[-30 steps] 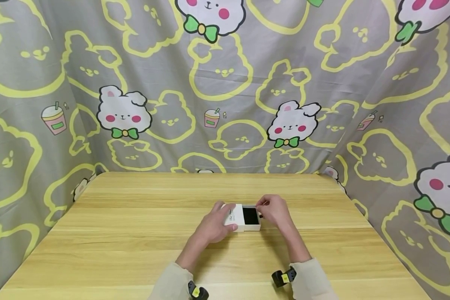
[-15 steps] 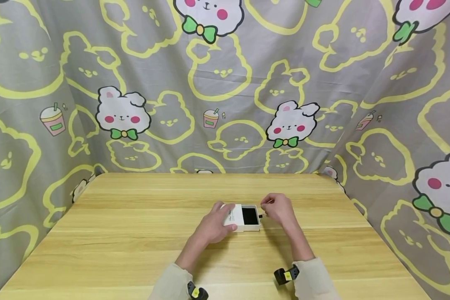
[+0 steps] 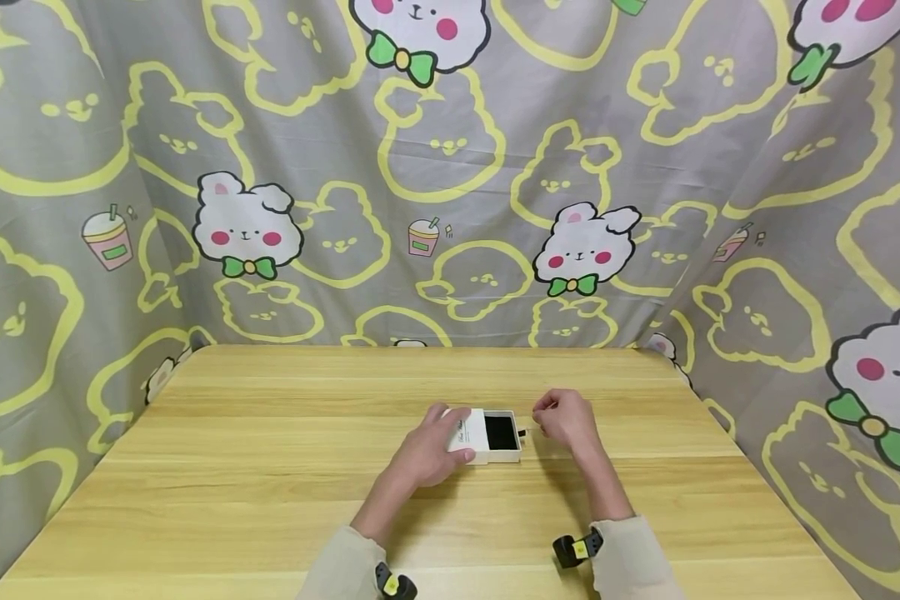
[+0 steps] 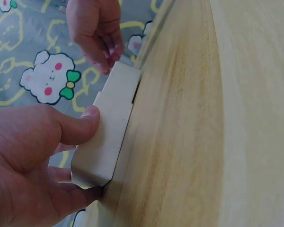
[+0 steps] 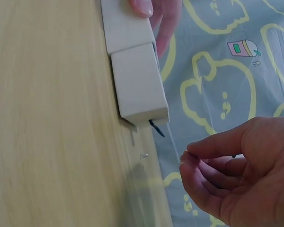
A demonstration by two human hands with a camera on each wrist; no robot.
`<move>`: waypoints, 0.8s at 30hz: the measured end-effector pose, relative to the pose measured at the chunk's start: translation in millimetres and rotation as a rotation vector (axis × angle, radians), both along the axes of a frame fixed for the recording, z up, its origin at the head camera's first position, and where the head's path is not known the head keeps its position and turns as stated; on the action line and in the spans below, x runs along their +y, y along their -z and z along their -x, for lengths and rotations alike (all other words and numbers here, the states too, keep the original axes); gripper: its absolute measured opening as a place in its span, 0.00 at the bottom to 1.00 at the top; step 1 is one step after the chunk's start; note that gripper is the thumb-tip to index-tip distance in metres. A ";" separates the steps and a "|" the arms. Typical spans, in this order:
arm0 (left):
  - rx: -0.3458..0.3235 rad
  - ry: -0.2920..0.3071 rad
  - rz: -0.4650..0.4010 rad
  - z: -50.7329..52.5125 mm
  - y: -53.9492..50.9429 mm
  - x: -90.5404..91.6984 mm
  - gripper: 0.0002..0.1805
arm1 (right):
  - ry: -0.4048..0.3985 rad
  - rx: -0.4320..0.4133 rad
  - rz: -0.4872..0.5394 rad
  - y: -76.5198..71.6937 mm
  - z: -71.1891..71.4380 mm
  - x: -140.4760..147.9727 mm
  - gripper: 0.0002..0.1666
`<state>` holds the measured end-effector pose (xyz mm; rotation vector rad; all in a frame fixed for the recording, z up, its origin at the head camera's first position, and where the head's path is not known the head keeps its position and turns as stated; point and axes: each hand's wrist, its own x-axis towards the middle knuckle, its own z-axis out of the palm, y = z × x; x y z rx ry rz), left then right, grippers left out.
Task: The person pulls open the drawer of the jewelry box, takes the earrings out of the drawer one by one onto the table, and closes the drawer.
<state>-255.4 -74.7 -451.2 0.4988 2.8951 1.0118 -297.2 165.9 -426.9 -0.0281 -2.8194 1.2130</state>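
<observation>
A white jewellery box (image 3: 476,429) with script lettering lies on the table, its drawer (image 3: 503,433) slid partway out to the right. Black lining shows inside the drawer, and a short black ribbon tab (image 5: 156,127) sticks out of its end. My left hand (image 3: 431,446) grips the sleeve of the box, thumb on the near side and fingers over the top and far side. To the right of the drawer, my right hand (image 3: 567,418) pinches thumb and forefinger together. A tiny silvery piece of jewellery (image 5: 144,156) dangles below that pinch; its link to the fingertips is too fine to see.
The wooden table (image 3: 270,467) extends all around the box. A grey curtain (image 3: 330,167) printed with yellow outlines and white rabbits encloses the back and both sides. Black bands with yellow tags sit at both wrists.
My right hand has moved away from the drawer's far right corner to the right, fingertips still together. The left hand and the box have stayed in place.
</observation>
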 end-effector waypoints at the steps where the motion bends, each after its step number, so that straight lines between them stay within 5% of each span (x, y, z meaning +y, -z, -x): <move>1: 0.001 0.000 0.001 0.2 0.2 -0.1 0.35 | 0.003 0.001 -0.004 0.4 0.2 0.7 0.04; 24: -0.003 -0.005 0.004 0.0 1.3 0.2 0.35 | 0.045 -0.062 0.009 18.5 6.1 16.2 0.05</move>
